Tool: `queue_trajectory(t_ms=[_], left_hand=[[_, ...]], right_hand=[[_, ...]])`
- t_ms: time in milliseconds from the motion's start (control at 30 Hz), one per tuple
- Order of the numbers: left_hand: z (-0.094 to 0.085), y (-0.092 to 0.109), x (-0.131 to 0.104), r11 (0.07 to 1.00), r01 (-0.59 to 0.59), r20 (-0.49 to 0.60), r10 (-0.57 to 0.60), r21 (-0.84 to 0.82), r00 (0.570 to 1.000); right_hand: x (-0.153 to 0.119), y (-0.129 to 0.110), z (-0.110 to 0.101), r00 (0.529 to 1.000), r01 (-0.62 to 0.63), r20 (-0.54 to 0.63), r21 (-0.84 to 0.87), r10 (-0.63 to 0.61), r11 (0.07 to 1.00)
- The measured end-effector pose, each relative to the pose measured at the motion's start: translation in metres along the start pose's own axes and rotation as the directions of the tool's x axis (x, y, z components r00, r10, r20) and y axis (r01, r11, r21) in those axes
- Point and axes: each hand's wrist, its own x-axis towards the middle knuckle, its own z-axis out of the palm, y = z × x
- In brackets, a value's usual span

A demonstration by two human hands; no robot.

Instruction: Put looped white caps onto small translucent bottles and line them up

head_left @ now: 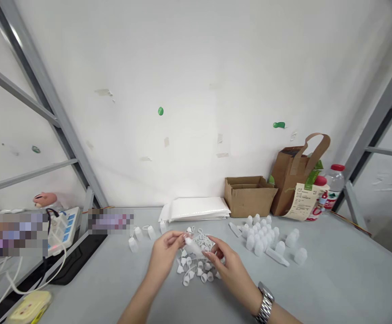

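Observation:
A small translucent white squeeze bottle (195, 247) is held tilted between both hands above the table. My left hand (164, 252) pinches its narrow tip end; whether a cap is in those fingers is too small to tell. My right hand (228, 265) grips the wider end with thumb and fingers. Under and around the hands lies a pile of small white caps with cord-like loops (202, 271). Right of them, several white bottles (259, 237) stand in a cluster, with a bottle lying on its side (277, 257). Several bottles with loops (150, 232) stand to the left.
A stack of white padded envelopes (196, 209), an open cardboard box (251, 200), a brown paper bag (285, 175) and a red-capped bottle (335, 182) line the wall. On the left are a power strip (65, 227) with cables and a yellow case (30, 307).

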Motion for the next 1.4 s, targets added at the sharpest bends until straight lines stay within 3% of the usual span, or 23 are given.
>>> queue_trajectory(t_ms=[67,167,267,367,567,767,1167,1333,1400], left_hand=[[-0.031,0.004,-0.012,0.955,0.0,-0.147,0.046,0.296,0.988],[-0.083,0.008,-0.027,0.763,0.173,-0.364,0.087,0.622,0.927],[-0.121,0.009,-0.031,0.575,0.365,-0.514,0.114,0.732,0.85],[-0.139,0.004,-0.024,0.517,0.411,-0.553,0.15,0.751,0.82],[-0.143,-0.016,-0.011,0.546,0.347,-0.499,0.155,0.763,0.853],[-0.141,-0.028,-0.004,0.571,0.354,-0.524,0.162,0.741,0.836],[-0.131,-0.013,-0.014,0.56,0.432,-0.569,0.088,0.707,0.817],[-0.133,-0.015,-0.013,0.563,0.433,-0.572,0.087,0.704,0.816],[-0.131,-0.017,-0.015,0.57,0.398,-0.57,0.155,0.719,0.807]], right_hand=[[0.0,0.0,-0.002,1.0,-0.011,-0.001,0.001,0.011,1.0],[0.0,0.0,-0.001,1.0,-0.022,0.007,-0.004,0.022,1.0],[-0.001,0.0,0.002,0.999,-0.022,0.031,-0.014,0.022,1.0],[-0.002,0.001,0.004,0.999,-0.014,0.046,-0.029,0.016,0.999],[0.0,-0.001,-0.001,0.999,-0.017,0.03,-0.04,0.018,0.999],[0.0,-0.002,-0.002,0.999,-0.024,0.042,-0.056,0.026,0.998],[0.0,-0.003,-0.001,0.999,-0.009,0.044,-0.069,0.012,0.998],[0.0,-0.003,-0.002,0.999,0.003,0.038,-0.08,0.0,0.997],[0.0,-0.003,-0.002,0.999,0.015,0.036,-0.1,-0.012,0.995]])
